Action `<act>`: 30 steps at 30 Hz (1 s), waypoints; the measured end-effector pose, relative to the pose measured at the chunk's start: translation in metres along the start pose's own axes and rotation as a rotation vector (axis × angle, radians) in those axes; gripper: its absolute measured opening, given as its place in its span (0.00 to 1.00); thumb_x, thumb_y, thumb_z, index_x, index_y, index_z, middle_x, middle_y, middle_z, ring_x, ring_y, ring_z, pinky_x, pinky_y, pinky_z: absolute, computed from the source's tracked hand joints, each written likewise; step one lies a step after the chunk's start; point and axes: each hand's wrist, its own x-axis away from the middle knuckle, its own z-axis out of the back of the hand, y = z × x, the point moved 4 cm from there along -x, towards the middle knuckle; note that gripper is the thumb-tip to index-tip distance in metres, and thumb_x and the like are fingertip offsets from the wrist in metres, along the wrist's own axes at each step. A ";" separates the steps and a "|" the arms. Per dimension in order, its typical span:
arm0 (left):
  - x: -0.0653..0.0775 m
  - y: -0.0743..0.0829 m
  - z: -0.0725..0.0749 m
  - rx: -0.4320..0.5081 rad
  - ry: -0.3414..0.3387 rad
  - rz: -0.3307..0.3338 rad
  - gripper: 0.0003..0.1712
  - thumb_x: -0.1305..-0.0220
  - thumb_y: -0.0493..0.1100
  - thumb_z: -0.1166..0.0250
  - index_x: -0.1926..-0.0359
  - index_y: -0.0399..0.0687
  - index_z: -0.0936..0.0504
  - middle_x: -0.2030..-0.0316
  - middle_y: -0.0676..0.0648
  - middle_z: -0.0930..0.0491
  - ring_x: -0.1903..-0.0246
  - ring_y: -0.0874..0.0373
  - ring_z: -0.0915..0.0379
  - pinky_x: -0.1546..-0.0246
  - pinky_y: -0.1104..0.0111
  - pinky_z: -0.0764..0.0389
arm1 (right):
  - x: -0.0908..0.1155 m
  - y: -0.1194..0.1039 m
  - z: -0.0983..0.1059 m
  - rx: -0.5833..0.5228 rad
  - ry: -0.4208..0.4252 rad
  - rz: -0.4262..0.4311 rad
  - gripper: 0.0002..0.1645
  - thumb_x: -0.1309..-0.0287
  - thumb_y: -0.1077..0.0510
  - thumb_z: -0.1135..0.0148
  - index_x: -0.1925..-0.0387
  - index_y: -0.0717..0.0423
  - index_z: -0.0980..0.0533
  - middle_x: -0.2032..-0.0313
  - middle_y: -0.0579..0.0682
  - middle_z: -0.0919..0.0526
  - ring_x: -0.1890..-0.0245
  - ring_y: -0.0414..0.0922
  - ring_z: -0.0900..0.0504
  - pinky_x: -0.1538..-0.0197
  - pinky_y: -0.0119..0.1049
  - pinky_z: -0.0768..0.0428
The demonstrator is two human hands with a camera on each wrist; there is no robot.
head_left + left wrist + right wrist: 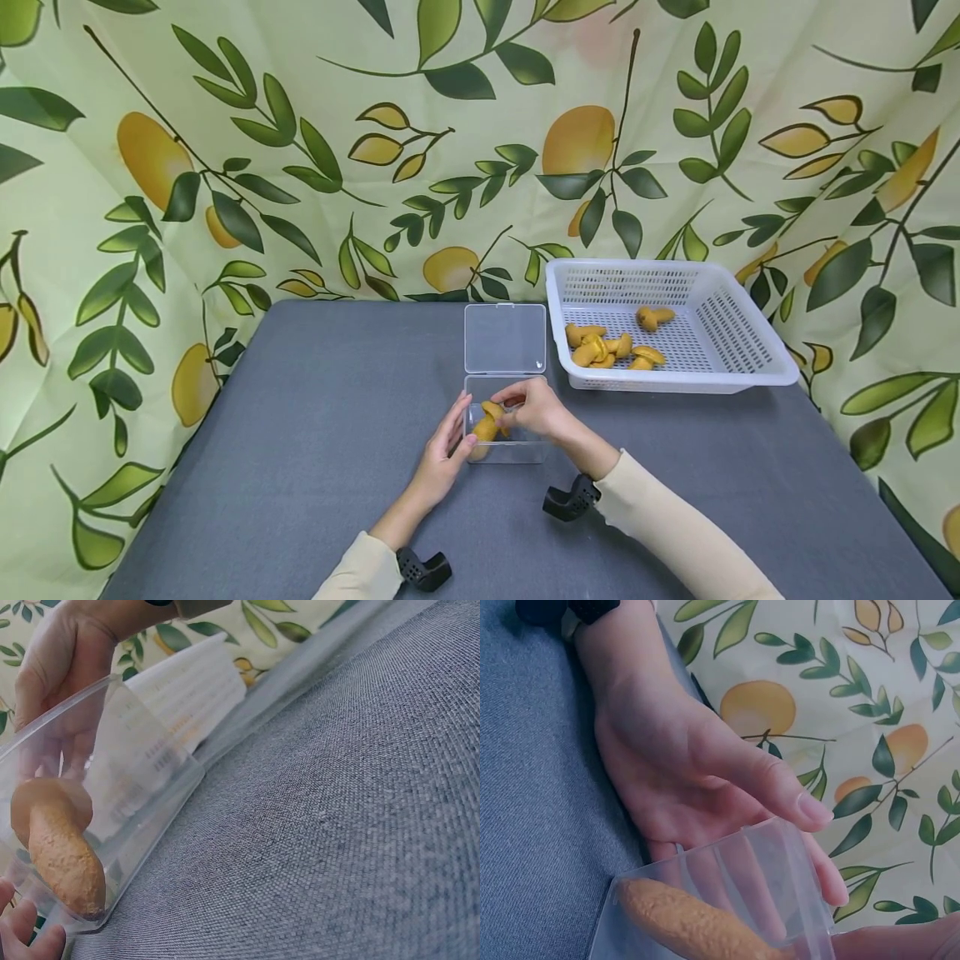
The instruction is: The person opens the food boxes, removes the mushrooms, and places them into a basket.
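A clear plastic box [525, 452] stands on the table with its hinged lid [505, 337] laid back. Inside it is a yellow-brown mushroom [484, 428], its stem toward the box's front left corner. My right hand [534, 410] reaches over the box and pinches the mushroom near its cap. Through the wall in the left wrist view, the right fingers [75, 750] come down to the cap. My left hand [438, 462] touches the box's left side, fingers extended along the outer wall. The right wrist view shows its thumb [780, 787] reaching past the rim.
A white perforated basket [735, 333] stands at the back right, beside the box lid. Several mushrooms [600, 347] lie in its left part, with one mushroom [655, 317] further back. A patterned cloth [480, 167] hangs behind the grey table [330, 417].
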 end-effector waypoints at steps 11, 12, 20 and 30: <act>0.001 0.000 0.000 -0.005 -0.005 0.005 0.32 0.30 0.36 0.47 0.27 0.42 0.43 0.26 0.34 0.48 0.29 0.58 0.48 0.36 0.87 0.42 | 0.001 -0.001 -0.002 -0.044 -0.013 0.027 0.21 0.56 0.70 0.29 0.56 0.70 0.21 0.59 0.65 0.14 0.61 0.47 0.15 0.57 0.36 0.15; 0.000 0.000 0.000 -0.006 -0.005 0.006 0.32 0.30 0.36 0.47 0.27 0.43 0.43 0.26 0.34 0.48 0.29 0.58 0.48 0.36 0.87 0.41 | 0.001 -0.001 -0.002 -0.038 -0.011 0.026 0.21 0.56 0.69 0.29 0.56 0.70 0.20 0.59 0.65 0.14 0.61 0.46 0.15 0.57 0.35 0.15; 0.000 0.000 0.000 -0.007 -0.007 0.010 0.32 0.30 0.36 0.47 0.27 0.43 0.43 0.26 0.35 0.48 0.28 0.53 0.47 0.36 0.87 0.42 | 0.001 -0.002 -0.002 -0.035 -0.034 0.039 0.22 0.58 0.68 0.27 0.57 0.68 0.20 0.59 0.64 0.14 0.61 0.46 0.15 0.58 0.34 0.15; 0.000 0.000 0.000 0.005 0.000 0.020 0.32 0.30 0.36 0.46 0.28 0.43 0.42 0.26 0.35 0.48 0.29 0.61 0.47 0.37 0.87 0.41 | 0.001 0.000 -0.004 -0.073 -0.108 0.048 0.22 0.52 0.68 0.29 0.53 0.69 0.22 0.55 0.67 0.15 0.56 0.51 0.14 0.54 0.39 0.14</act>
